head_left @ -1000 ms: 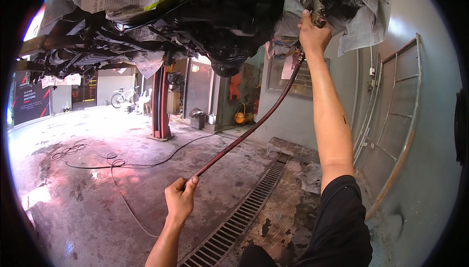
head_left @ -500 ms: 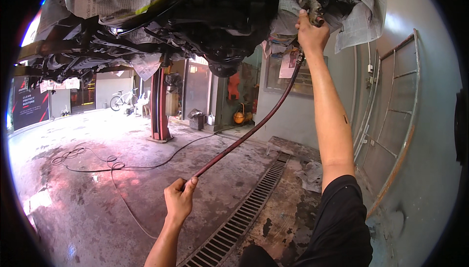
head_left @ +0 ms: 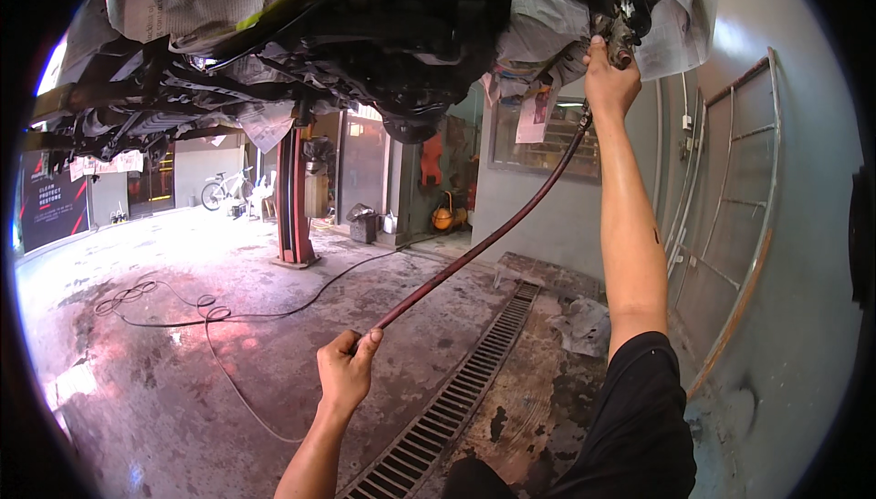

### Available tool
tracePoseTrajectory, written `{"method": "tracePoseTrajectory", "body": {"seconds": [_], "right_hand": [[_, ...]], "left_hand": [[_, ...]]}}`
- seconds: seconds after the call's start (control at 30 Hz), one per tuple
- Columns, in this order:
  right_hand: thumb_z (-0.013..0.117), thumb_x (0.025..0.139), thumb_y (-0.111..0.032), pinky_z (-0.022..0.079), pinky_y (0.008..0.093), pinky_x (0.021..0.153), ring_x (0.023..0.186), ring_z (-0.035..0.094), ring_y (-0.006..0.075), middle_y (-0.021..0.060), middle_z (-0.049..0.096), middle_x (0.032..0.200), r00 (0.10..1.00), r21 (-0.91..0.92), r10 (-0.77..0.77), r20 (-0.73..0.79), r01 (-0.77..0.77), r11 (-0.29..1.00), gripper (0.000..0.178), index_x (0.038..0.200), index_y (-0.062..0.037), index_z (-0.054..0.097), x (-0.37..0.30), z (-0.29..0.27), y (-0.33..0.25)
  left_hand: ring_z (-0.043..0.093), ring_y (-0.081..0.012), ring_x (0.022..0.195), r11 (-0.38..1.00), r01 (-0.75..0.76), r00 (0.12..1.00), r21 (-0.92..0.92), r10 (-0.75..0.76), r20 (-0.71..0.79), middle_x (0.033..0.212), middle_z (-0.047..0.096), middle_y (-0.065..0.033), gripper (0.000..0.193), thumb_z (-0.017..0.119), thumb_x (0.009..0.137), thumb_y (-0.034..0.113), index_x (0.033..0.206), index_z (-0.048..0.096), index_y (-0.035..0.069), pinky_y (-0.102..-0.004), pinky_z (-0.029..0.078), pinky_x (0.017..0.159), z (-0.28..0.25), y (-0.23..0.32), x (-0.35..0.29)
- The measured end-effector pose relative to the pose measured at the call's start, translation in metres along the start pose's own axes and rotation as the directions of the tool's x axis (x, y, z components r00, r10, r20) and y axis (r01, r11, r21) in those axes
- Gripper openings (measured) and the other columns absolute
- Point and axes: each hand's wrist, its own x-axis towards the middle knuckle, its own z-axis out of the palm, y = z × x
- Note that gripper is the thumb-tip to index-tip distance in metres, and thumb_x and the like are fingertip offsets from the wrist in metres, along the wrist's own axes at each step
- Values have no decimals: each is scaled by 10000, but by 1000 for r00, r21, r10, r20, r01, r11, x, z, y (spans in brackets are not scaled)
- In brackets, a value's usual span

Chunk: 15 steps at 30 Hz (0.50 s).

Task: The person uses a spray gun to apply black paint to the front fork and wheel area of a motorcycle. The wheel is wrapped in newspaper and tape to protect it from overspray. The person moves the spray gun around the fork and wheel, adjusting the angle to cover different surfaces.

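My right hand point(head_left: 610, 84) is raised at the upper right, closed around a dirty metal spray gun point(head_left: 622, 40). A black round part sits above the gun, close to the underside of a raised car point(head_left: 365, 66). From the gun's handle a dark red air hose point(head_left: 493, 248) runs down to the left. My left hand point(head_left: 346, 373) grips this hose low in front of me, fingers wrapped and thumb along it. Newspaper sheets point(head_left: 547, 20) cover parts of the car around the gun.
A red lift post point(head_left: 292, 198) stands mid-left. A thin loose hose point(head_left: 246, 315) lies coiled across the stained floor. A drain grate point(head_left: 456, 389) crosses it at my feet. To the right, a metal frame point(head_left: 771, 161) leans on the wall; a low board point(head_left: 547, 275) lies ahead.
My right hand and the spray gun have shifted right and slightly down in view. My left hand, still on the hose, has moved slightly right.
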Motion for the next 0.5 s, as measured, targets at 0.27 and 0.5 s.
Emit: {"method": "tracePoseTrajectory", "body": {"seconds": [0.27, 0.5], "right_hand": [[764, 903, -358, 540, 438, 778, 768, 727, 356, 169, 734, 774, 1000, 80, 5, -26, -3, 997, 384, 922, 20, 704, -17, 22, 24], [749, 944, -322, 570, 369, 695, 680, 734, 200, 119, 757, 812, 994, 257, -15, 107, -13, 966, 351, 992, 23, 700, -51, 32, 10]], "left_hand": [[324, -101, 568, 997, 12, 1000, 78, -10, -26, 540, 377, -47, 599, 793, 924, 400, 641, 489, -32, -348, 307, 480, -5, -2, -4], [323, -118, 566, 990, -9, 999, 140, 14, -38, 538, 380, -56, 615, 780, 926, 437, 645, 501, -34, -357, 307, 483, -18, -19, -7]]}}
